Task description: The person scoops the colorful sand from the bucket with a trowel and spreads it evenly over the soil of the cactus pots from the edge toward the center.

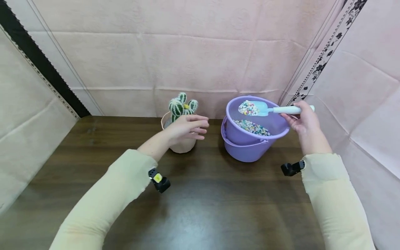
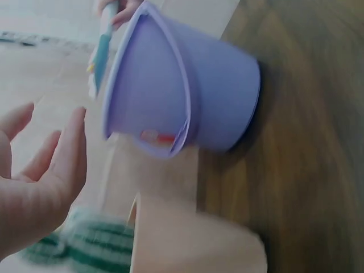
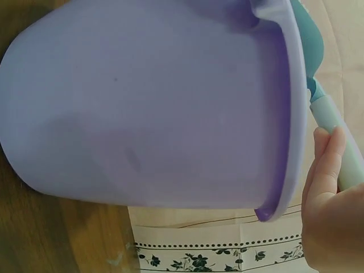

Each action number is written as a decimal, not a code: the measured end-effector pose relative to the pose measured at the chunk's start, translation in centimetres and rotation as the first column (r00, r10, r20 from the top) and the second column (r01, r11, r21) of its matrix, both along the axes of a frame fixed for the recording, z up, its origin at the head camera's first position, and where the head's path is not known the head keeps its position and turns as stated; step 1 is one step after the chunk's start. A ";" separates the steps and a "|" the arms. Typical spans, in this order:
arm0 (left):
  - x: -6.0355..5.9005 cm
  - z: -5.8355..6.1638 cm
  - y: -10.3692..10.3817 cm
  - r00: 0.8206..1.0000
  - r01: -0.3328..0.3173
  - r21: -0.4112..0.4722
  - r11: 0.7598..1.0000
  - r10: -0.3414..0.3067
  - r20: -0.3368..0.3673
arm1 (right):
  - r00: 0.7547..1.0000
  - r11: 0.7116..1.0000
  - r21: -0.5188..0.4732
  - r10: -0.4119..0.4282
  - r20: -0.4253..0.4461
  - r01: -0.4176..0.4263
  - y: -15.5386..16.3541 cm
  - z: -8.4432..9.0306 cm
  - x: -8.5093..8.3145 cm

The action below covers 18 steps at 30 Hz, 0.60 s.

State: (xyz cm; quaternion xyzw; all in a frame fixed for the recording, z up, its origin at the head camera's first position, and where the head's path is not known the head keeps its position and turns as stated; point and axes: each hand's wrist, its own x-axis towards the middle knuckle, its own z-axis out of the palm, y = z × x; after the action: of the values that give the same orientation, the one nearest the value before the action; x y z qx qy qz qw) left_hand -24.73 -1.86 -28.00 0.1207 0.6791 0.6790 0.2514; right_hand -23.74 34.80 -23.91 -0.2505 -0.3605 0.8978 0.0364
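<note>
1. Your right hand (image 1: 304, 121) grips the white handle of a small light-blue plastic scoop (image 1: 265, 109), fingers curled round the handle with the thumb on top, so the blade stays level and its heap of mixed coloured pebbles (image 1: 248, 108) does not spill
2. The scoop hangs just above the open mouth of the lilac plastic bucket (image 1: 250, 146), which stands just left of your right hand; that way, by my reading, any pebble that rolls off falls back into the bucket
3. More of the same coloured gravel (image 1: 252, 127) lies in the bottom of the bucket, below the blade; the bucket's handle is folded down against its front wall, out of the scoop's way
4. Your left hand (image 1: 187, 129) is empty, its fingers straight and a little spread, pointing towards the bucket; it hovers in front of the cream ceramic pot (image 1: 182, 146) and I cannot tell whether it touches it
5. The pot holds a green-and-white striped toy cactus (image 1: 182, 105), upright just behind your left hand and well short of the bucket
6. From the left wrist view your open palm (image 2: 40, 193) faces the bucket's side (image 2: 216, 96), apart from it
7. Both stand on the dark wooden tabletop (image 1: 200, 208) under your forearms, with pink cloth (image 1: 187, 59) hung behind
</note>
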 end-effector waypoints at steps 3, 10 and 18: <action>0.2 0.3 -2.7 1.000 0.007 -0.014 1.000 -0.007 -0.011 | 1.000 1.000 -0.014 -0.003 0.023 0.003 -0.2 0.0 -0.2; -0.8 -0.3 -8.7 1.000 0.001 -0.038 0.999 -0.002 -0.026 | 0.999 0.998 -0.057 -0.008 0.043 0.010 -0.1 0.0 -0.2; -2.8 -2.2 -13.5 0.991 -0.130 -0.074 0.989 0.131 0.007 | 1.000 0.998 -0.066 0.016 0.019 -0.015 -0.7 0.0 -0.1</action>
State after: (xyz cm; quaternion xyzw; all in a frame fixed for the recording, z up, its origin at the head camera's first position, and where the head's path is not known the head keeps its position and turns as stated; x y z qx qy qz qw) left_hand -27.51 -15.35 -30.22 0.0626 0.7085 0.6694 0.2147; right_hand -23.87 34.13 -23.88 -0.2572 -0.3327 0.9071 0.0176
